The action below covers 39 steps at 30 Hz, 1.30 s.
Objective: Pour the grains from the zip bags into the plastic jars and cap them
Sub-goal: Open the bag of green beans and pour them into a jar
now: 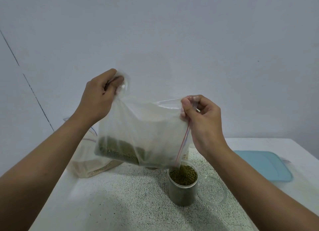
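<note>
A clear zip bag [146, 127] with a red-and-blue zip strip hangs tilted above the table, green grains pooled in its lower left corner. My left hand [100, 96] grips the bag's bunched upper left corner. My right hand [198, 113] pinches the zip edge at the upper right. The bag's open lower corner points into a clear plastic jar [183, 184], which stands upright and is nearly full of green grains. The jar's clear lid [213, 190] lies flat on the table just right of it.
Behind and left lies another zip bag [89, 163] holding pale grains. A light blue tray or lid [264, 165] lies at the right on the white table edge. The jar stands on a speckled mat [120, 196]. A plain wall fills the background.
</note>
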Motion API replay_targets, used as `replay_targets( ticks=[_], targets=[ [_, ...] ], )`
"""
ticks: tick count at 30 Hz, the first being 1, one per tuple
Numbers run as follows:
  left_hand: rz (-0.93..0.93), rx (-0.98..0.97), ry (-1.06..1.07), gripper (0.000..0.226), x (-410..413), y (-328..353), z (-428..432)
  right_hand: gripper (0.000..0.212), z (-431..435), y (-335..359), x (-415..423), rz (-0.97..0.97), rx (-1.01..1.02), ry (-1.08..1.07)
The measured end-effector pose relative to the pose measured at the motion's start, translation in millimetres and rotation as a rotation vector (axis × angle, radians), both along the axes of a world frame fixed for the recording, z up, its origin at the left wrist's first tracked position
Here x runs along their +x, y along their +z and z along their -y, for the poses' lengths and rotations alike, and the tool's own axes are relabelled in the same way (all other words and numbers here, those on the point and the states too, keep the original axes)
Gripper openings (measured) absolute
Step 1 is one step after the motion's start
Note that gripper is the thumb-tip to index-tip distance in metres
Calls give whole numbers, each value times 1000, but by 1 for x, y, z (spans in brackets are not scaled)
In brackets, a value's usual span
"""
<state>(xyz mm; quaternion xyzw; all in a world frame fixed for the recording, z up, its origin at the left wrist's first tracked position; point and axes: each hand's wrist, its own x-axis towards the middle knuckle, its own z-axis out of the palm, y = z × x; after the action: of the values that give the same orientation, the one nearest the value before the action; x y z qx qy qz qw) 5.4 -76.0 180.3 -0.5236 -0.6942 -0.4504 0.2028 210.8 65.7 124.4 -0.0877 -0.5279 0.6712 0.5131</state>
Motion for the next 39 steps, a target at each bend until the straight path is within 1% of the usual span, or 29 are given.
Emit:
replay_targets(
  ticks=[7, 15, 29, 33, 39],
  targets=[
    [-12, -10, 14, 36, -1, 2, -1, 14, 0, -2, -3, -3, -29, 24],
    [-18, -14, 23, 35, -3, 3, -1, 22, 0, -4, -6, -10, -34, 44],
    [-8, 8, 13, 36, 0, 8, -2, 12, -1, 0, -6, -3, -18, 10],
    [-31, 13, 7, 35, 3, 10, -2, 14, -2, 2, -3, -9, -3, 7],
    [-21, -31, -15, 35, 2, 5, -2, 13, -3, -1, 0, 11, -4, -4]
  ],
)
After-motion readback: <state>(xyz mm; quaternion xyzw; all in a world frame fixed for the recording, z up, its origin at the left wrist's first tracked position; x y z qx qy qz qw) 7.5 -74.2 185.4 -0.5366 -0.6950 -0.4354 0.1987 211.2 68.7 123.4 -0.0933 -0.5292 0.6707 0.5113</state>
